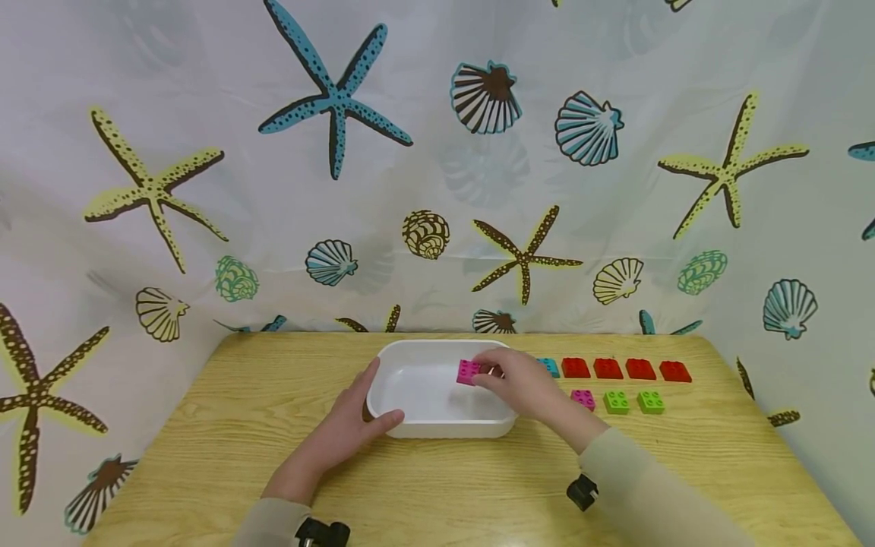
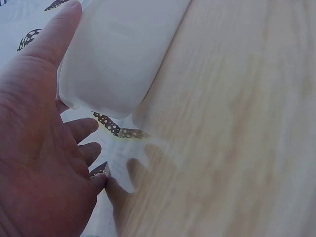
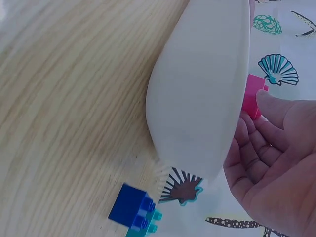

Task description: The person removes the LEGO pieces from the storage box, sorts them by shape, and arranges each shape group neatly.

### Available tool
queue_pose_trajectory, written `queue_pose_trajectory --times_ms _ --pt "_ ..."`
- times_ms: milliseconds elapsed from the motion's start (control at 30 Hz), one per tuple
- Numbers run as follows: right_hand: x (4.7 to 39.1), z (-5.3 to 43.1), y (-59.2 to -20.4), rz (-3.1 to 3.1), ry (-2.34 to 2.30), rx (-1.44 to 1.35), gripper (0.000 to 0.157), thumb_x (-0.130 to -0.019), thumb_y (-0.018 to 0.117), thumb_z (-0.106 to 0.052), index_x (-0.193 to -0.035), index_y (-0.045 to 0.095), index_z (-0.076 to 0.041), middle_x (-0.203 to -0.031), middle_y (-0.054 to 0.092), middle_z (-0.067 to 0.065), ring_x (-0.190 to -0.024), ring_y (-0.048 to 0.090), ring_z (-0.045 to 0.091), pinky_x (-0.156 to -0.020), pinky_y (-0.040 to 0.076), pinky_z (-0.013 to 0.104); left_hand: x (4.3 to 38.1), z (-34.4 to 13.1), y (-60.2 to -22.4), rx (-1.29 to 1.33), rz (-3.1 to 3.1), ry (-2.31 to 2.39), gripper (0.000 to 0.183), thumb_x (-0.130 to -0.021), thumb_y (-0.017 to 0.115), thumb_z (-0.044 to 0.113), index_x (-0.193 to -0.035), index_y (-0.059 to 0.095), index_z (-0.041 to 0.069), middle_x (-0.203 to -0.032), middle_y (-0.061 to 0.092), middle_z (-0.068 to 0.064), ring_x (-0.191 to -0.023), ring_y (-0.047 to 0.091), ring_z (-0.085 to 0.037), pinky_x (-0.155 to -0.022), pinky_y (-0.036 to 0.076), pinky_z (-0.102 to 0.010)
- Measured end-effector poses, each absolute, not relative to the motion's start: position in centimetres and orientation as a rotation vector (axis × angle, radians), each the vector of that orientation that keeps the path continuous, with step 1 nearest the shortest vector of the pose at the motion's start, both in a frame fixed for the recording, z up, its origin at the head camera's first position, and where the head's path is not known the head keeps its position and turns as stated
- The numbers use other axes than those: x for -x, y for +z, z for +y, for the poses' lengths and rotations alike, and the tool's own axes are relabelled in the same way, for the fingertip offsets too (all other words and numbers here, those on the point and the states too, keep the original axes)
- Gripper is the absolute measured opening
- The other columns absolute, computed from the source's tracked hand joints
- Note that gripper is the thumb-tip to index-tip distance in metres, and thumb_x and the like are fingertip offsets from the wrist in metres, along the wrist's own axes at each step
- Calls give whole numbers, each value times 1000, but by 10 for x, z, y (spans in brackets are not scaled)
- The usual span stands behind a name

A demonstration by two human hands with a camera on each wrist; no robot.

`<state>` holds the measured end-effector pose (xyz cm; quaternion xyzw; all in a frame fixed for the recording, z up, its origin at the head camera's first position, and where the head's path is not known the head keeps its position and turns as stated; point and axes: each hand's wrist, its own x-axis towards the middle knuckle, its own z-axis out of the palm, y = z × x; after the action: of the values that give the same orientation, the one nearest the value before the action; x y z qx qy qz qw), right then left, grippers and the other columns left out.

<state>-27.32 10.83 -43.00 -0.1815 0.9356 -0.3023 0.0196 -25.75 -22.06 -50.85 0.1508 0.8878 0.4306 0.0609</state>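
Observation:
A white oblong plastic tub [image 1: 437, 429] stands on the wooden table. At its left end, my left hand [image 1: 345, 425] touches the rim with spread, mostly straight fingers, the thumb at the front corner. In the left wrist view that hand [image 2: 44, 133] lies along the side of the tub [image 2: 118, 54]. My right hand [image 1: 522, 380] pinches a pink toy building brick [image 1: 468, 372] between thumb and fingers, over the right half of the tub. The right wrist view shows the pink brick [image 3: 253, 96] partly behind the tub wall, held by the fingertips.
Right of the tub, several red bricks [image 1: 608, 368] form a row with a light blue brick [image 1: 549, 368], partly hidden by my right hand. In front lie another pink brick [image 1: 583, 399] and two green bricks [image 1: 617, 403]. A dark blue brick [image 3: 131, 205] shows in the right wrist view.

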Motion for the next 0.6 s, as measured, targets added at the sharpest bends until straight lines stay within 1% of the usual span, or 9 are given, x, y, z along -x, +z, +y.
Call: queue_pose_trajectory --times_ms 167,333,433,500,600 --pt "264 124 -424 2909 -917 546 29 -106 78 -25 -132 79 -13 -101 72 -7 -92 63 14 -82 57 34 255 -220 -505 -474 2687 1312 116 -102 76 56 -178 3 9 -183 8 -21 -167 10 -46 -131 17 -66" --pt "256 143 -418 2925 -899 532 30 -106 79 -23 -134 78 -12 -101 71 -5 -91 62 16 -77 56 33 255 -220 -505 -467 2686 1314 116 -102 76 57 -178 3 9 -183 8 -21 -167 10 -46 -131 18 -66" --pt "252 159 -417 2960 -874 549 30 -106 78 -23 -133 79 -10 -107 74 -3 -91 63 16 -78 57 34 255 -221 -505 -459 2686 1315 116 -102 76 58 -178 3 10 -183 8 -20 -168 10 -45 -131 17 -66" --pt "249 170 -417 2981 -856 546 31 -106 78 -24 -134 78 -10 -113 76 -1 -92 64 16 -81 59 36 255 -221 -505 -473 2695 1306 116 -102 76 58 -178 3 8 -183 8 -21 -167 10 -47 -131 18 -66" --pt "244 188 -416 2988 -851 503 35 -107 77 -23 -138 76 -9 -119 76 3 -94 65 17 -84 61 39 255 -220 -506 -475 2697 1306 116 -102 76 57 -178 3 9 -183 8 -21 -167 11 -46 -131 18 -66"
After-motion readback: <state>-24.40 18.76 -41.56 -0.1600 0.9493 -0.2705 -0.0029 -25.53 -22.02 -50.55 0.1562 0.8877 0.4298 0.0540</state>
